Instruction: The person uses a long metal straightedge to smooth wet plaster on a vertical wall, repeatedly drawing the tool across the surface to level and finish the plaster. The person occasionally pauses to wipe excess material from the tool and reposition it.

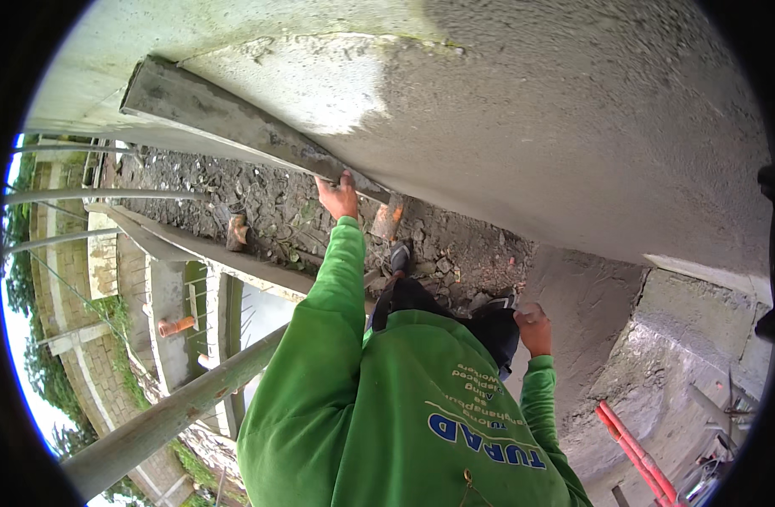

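- Left hand (337, 196) is seen gripping the lower end of the long grey mortar-caked straightedge board (235, 127), whose long axis runs up-left along the grey plastered wall (531, 110).
- Right hand (535, 328) is held clenched, well right of the board, against the wall's wet plaster; what it holds cannot be told.

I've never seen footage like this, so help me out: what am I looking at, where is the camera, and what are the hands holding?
No machine here: a person wears a wide-angle camera on the head, looking down, so straight edges bend. The green sleeves are their own. The left hand grips a long grey straightedge pressed against a freshly plastered wall. The right hand rests at the wall lower down; whether it holds anything is unclear. Below lie rubble-strewn ground, a metal scaffold pole and red pipes.
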Available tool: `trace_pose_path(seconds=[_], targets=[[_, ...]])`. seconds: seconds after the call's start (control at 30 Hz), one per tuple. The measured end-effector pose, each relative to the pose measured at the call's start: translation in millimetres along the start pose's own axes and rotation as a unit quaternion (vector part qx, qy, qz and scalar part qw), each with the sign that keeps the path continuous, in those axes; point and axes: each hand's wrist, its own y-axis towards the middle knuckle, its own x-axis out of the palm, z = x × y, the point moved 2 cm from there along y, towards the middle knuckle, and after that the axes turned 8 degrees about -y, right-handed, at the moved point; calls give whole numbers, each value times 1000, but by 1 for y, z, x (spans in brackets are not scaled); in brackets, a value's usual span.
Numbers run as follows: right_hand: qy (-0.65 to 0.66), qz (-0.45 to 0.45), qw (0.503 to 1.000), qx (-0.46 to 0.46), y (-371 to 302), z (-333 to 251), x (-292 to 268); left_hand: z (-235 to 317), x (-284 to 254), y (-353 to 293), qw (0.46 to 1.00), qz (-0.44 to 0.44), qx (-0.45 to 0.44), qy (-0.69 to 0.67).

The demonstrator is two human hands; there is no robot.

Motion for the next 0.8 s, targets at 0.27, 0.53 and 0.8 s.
trace_pose_path(seconds=[0.27,0.53,0.8], targets=[[244,-13,928,282,-66,177,99,-15,4,4,998,0,-49,27],[193,56,959,198,-59,174,158,-8,10,7,997,-16,-68,28],[361,32,885,292,-76,141,95,-51,-14,20,999,-2,-45,11]])
